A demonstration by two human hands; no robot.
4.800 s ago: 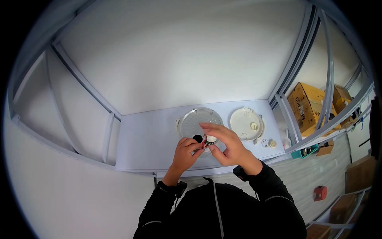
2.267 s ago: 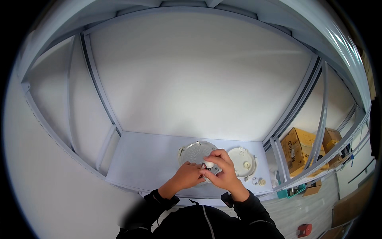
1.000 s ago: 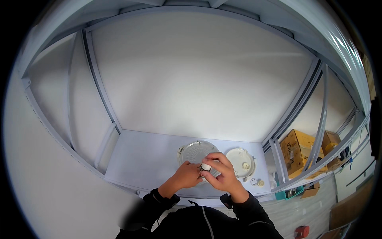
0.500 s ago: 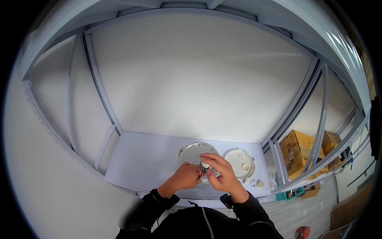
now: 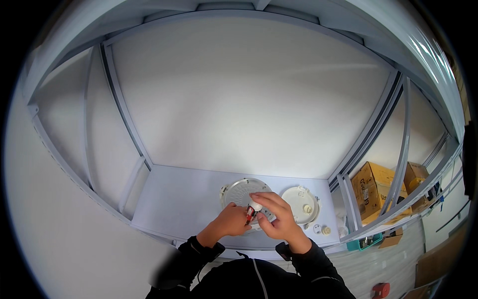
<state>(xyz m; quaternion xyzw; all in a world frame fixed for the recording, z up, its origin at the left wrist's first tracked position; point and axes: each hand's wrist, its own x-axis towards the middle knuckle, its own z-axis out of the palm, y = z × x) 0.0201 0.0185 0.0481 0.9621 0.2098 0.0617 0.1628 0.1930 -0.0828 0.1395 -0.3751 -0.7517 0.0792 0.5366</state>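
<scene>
My left hand is closed around the lower part of a short red-and-black handle with a round white top. It is too small to tell its exact kind. Over the white top curve the fingers of my right hand, with the thumb beside the handle. Both hands are above the near part of a round grey dish with a radial pattern and a pale rim. The handle's lower end is hidden by my left fingers. To the right of the dish lies a shallow white round cover with a small cream knob-like piece in it.
Two small pale round parts lie near the front right edge of the white table. Grey frame posts rise at its right end. Beyond are a cardboard box, a teal basket and a red object on the floor.
The handle has turned between my fingers: its dark striped side faced me before, and more red shows now. Both hands have stayed almost in place.
</scene>
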